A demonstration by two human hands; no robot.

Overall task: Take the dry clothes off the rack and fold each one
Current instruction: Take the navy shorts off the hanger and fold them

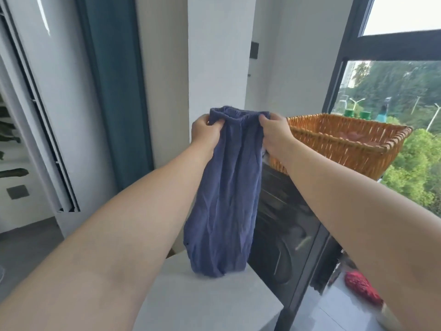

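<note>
A blue-purple pair of shorts with an elastic waistband hangs in front of me, wrinkled and doubled lengthwise. My left hand grips the left end of the waistband. My right hand pinches the right end. Both arms reach forward at chest height. The garment's lower hem touches the top of a white-grey block below it. No drying rack is in view.
A woven orange basket stands on a dark glass-fronted cabinet at the right, just behind my right hand. A white pillar and a teal curtain stand behind. A large window is at the right. A red item lies on the floor.
</note>
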